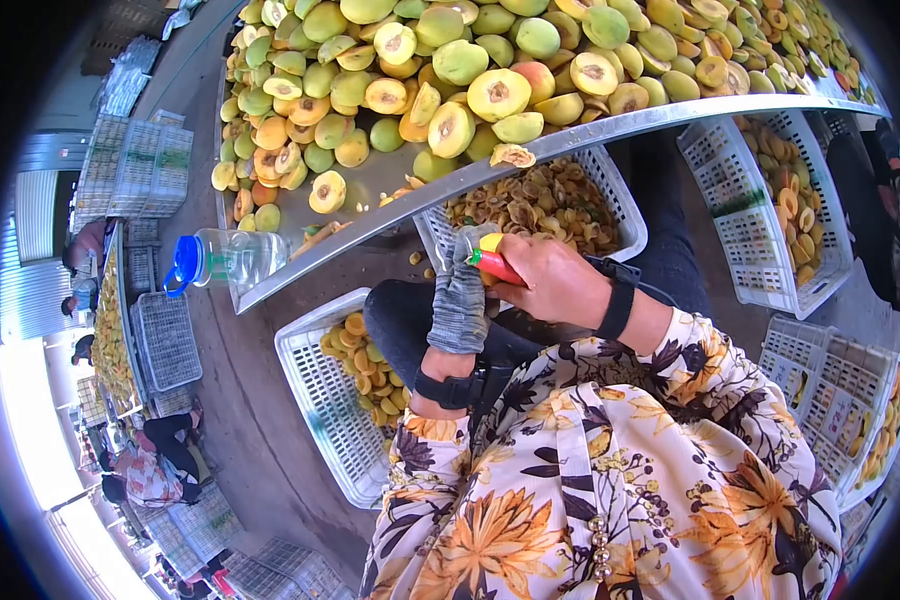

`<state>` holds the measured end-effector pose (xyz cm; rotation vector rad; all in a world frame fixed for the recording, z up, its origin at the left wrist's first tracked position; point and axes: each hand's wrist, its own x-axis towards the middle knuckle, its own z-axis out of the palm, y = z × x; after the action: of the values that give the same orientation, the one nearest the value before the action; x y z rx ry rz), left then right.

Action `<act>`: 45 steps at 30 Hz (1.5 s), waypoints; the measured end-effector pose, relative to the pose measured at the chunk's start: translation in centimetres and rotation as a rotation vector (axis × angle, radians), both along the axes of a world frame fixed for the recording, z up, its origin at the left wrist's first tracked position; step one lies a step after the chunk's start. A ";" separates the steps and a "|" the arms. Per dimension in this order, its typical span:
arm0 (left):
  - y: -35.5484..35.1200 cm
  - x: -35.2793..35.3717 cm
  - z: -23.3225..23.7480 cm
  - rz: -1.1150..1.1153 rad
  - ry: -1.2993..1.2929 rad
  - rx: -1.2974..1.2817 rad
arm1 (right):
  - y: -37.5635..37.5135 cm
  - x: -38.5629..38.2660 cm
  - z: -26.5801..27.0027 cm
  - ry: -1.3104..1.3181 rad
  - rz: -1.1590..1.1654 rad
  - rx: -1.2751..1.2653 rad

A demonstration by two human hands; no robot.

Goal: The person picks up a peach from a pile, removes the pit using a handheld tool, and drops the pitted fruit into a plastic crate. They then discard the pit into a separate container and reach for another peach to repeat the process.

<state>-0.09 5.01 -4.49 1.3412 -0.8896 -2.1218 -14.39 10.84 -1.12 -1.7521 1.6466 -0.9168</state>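
My left hand (457, 305), in a grey knitted glove, is closed around a piece of yellow peach (490, 242), mostly hidden by the fingers. My bare right hand (562, 278) grips a small tool with a red and green handle (496, 266); its working end is out of sight against the fruit. Both hands meet above my lap, just below the metal table rim (420, 188). On that table lies a heap of whole and halved peaches (460, 62), some cut faces showing brown stones.
Under the table stands a white crate of peach scraps (625, 215). Crates of halves stand at left (315, 385) and right (715, 210). A clear blue-capped bottle (240, 257) rests at the table corner. Several people sit at another table (115, 330) far left.
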 end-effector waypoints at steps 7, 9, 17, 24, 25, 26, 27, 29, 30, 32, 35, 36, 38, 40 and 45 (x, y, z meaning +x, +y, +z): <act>-0.6 0.9 1.8 -0.439 0.077 -0.642 | -0.1 -2.4 0.4 -0.069 -0.132 -0.003; -1.5 0.7 3.9 -0.424 0.130 -0.190 | 0.0 -4.1 0.6 -0.076 -0.170 0.021; -2.8 0.2 3.1 -0.357 0.240 -0.102 | 0.1 -1.3 -0.6 -0.571 -0.207 0.178; 0.2 -1.8 0.6 0.283 0.386 -0.204 | -0.8 2.6 -0.2 -0.838 -0.430 0.394; 0.0 -1.8 0.5 0.381 0.410 -0.157 | -0.3 2.6 -0.8 -0.586 -0.398 0.288; -0.2 -1.6 0.3 0.386 0.410 -0.160 | 0.1 2.5 -1.4 -0.335 -0.361 0.178; -0.6 -1.3 0.0 0.363 0.383 -0.201 | 0.3 2.3 -1.2 -0.334 -0.356 0.175; -0.8 -0.8 -0.7 0.327 0.311 -0.280 | 0.9 1.9 -0.8 -0.303 -0.295 0.205; -0.7 -0.8 -0.8 0.323 0.311 -0.277 | 1.2 2.0 -0.9 -0.303 -0.299 0.207; -0.7 -1.2 -1.1 0.251 0.234 -0.474 | 1.7 2.2 -1.1 -0.239 -0.200 0.170; -0.2 -1.8 -0.3 0.251 0.275 -0.442 | 2.0 2.1 -0.7 -0.250 -0.212 0.162; 0.0 -2.0 0.0 0.247 0.294 -0.414 | 2.1 2.0 -0.6 -0.256 -0.229 0.180; 0.1 -2.0 -0.2 0.235 0.275 -0.445 | 2.3 2.0 -1.1 -0.251 -0.237 0.169; 0.2 -2.4 0.0 0.220 0.256 -0.477 | 2.5 1.9 -1.1 -0.246 -0.247 0.157; 0.1 -2.4 0.7 0.160 0.185 -0.562 | 3.1 1.9 -1.1 -0.245 -0.183 0.239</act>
<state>-2.45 5.15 -3.76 0.8799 -1.1446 -1.6650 -12.48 13.89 -2.20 -1.2932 1.6948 -0.9315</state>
